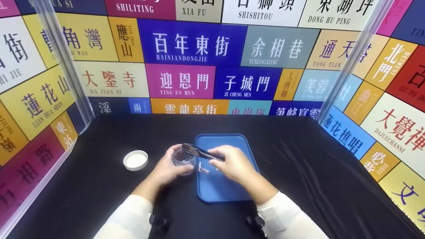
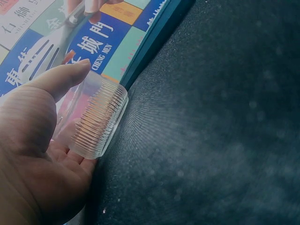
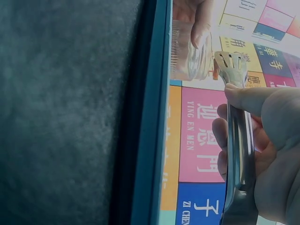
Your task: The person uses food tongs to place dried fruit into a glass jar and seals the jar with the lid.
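My left hand [image 1: 167, 169] grips a clear ribbed plastic jar [image 2: 101, 115] around its side, thumb on one side and fingers on the other. The jar's mouth faces up. In my right hand [image 1: 234, 164] is a pair of metal tongs [image 3: 240, 140] with slotted heads, held from above. The tong heads are over the jar's mouth. A small reddish-brown piece [image 3: 216, 72] shows at the tong tips in the right wrist view. Small pale pinkish pieces [image 1: 203, 168] lie on the blue tray [image 1: 225, 194], partly hidden by my right hand.
A round white lid [image 1: 135, 160] lies on the black cloth [image 1: 99, 189], left of the jar. The tray's raised rim runs close beside the jar. Panels with printed place names [image 1: 192, 46] enclose the table at the back and both sides.
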`<state>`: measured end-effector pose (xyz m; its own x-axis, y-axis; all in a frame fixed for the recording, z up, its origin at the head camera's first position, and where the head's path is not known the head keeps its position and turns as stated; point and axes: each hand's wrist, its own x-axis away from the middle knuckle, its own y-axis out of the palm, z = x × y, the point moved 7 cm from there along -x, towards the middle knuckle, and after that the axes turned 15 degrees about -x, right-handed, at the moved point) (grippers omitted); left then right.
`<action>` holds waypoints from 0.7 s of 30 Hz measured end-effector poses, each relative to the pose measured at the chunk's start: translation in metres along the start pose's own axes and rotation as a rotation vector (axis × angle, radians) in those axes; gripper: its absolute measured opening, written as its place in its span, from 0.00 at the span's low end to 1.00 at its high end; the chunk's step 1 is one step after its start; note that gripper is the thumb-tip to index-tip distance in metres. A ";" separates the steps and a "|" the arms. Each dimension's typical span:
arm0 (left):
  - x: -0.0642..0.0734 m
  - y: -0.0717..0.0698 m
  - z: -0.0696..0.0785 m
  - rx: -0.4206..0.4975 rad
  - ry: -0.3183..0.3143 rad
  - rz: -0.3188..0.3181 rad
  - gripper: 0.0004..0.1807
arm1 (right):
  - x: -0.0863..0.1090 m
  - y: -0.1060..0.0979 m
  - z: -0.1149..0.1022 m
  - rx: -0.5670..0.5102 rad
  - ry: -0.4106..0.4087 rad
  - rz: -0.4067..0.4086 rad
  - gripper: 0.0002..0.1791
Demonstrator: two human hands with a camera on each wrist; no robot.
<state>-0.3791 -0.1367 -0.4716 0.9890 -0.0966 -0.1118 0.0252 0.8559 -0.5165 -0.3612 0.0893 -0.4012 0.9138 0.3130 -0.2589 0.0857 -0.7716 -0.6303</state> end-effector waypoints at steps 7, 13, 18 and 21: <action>-0.001 -0.001 -0.003 -0.058 -0.019 0.004 0.53 | 0.000 0.001 -0.004 0.038 -0.030 -0.001 0.19; -0.001 -0.002 -0.004 -0.077 -0.022 0.008 0.54 | 0.000 0.002 -0.005 0.045 -0.027 -0.011 0.19; -0.001 -0.001 -0.003 -0.066 -0.015 0.006 0.54 | 0.000 0.003 -0.004 0.048 -0.029 -0.014 0.20; -0.001 -0.001 -0.003 -0.038 -0.007 0.005 0.54 | 0.000 0.002 -0.004 0.045 -0.040 -0.013 0.20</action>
<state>-0.3805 -0.1388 -0.4737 0.9901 -0.0890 -0.1086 0.0152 0.8366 -0.5476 -0.3597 0.0851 -0.3998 0.8960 0.3457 -0.2787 0.0791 -0.7418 -0.6659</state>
